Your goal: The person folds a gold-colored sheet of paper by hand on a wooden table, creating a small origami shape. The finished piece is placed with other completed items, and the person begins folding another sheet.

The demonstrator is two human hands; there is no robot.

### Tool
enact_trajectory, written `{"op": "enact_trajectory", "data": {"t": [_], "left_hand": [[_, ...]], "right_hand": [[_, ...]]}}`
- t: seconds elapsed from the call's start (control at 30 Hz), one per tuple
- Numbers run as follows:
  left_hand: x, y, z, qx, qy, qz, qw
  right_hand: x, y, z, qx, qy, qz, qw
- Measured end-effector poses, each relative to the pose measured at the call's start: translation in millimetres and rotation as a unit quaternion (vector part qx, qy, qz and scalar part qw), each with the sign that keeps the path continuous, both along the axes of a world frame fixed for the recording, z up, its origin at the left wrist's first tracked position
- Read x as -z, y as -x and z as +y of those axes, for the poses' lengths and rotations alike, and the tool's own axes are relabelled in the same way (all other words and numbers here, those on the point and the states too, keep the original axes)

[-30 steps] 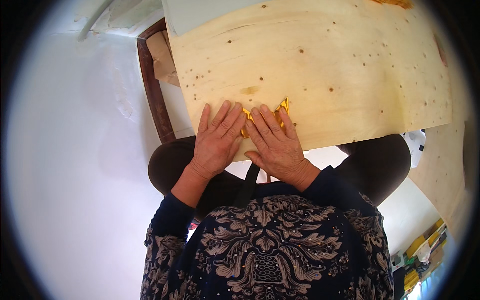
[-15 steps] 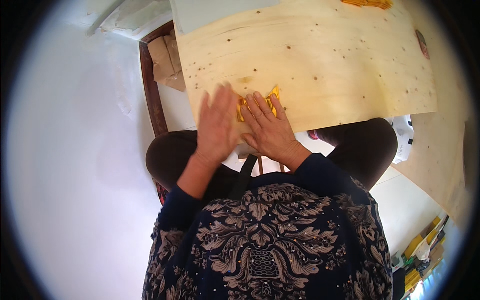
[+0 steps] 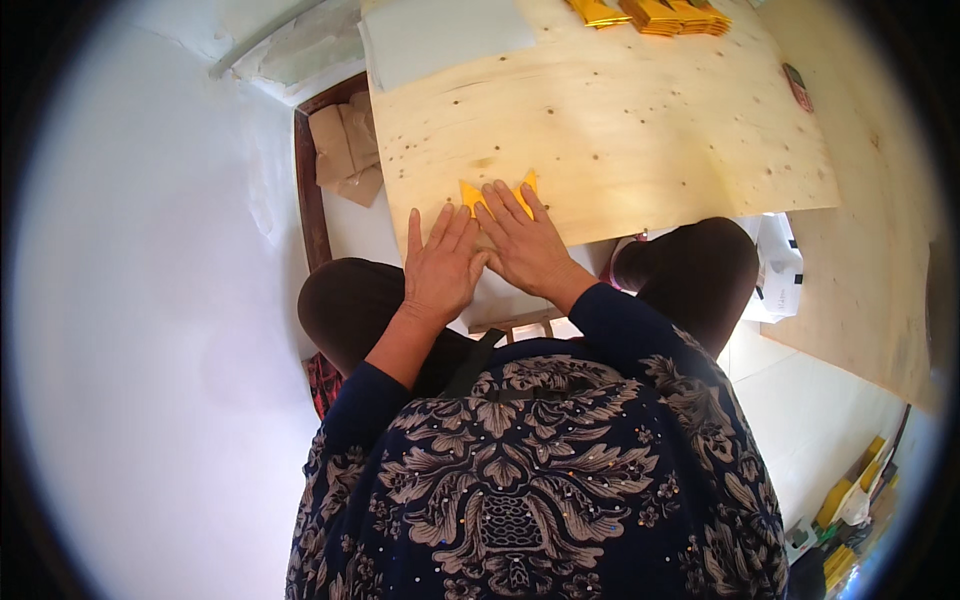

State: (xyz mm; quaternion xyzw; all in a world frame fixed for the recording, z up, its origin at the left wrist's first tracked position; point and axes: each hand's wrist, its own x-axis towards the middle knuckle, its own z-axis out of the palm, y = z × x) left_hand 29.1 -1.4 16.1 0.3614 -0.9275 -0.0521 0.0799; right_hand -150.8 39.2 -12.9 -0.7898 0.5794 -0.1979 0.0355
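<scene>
A folded piece of shiny gold paper (image 3: 475,196) lies near the front edge of the wooden board, with pointed corners showing at its left and right. My right hand (image 3: 530,245) rests flat over its middle, fingers stretched out. Beside it, my left hand (image 3: 438,265) lies with spread fingers at the board's edge, its fingertips close to the paper's lower left side. The two thumbs meet or nearly meet. The part of the paper beneath my hands is hidden.
Stacks of folded gold paper (image 3: 680,16) lie at the far side of the board (image 3: 640,120). A pale sheet (image 3: 450,42) covers the far left corner. A small dark and red object (image 3: 798,88) sits at the right. Brown paper packaging (image 3: 345,145) is beyond the left edge.
My left hand has come down and right, from blurred motion to rest beside my right hand. The view has shifted, bringing more of the far gold stacks into sight.
</scene>
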Motion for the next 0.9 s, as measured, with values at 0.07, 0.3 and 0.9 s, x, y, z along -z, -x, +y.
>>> {"op": "enact_trajectory", "data": {"t": [0.07, 0.3, 0.9], "left_hand": [[-3, 2, -1, 0.0, -0.001, -0.028, 1.0], [-5, 14, 4, 0.015, 0.009, -0.004, 1.0], [8, 31, 7, 0.036, -0.056, 0.004, 0.998]], "right_hand": [[-2, 4, 4, -0.001, 0.007, -0.009, 1.0], [-2, 24, 33, 0.046, -0.005, 0.024, 0.999], [5, 43, -16, 0.186, 0.002, 0.088, 0.979]]}}
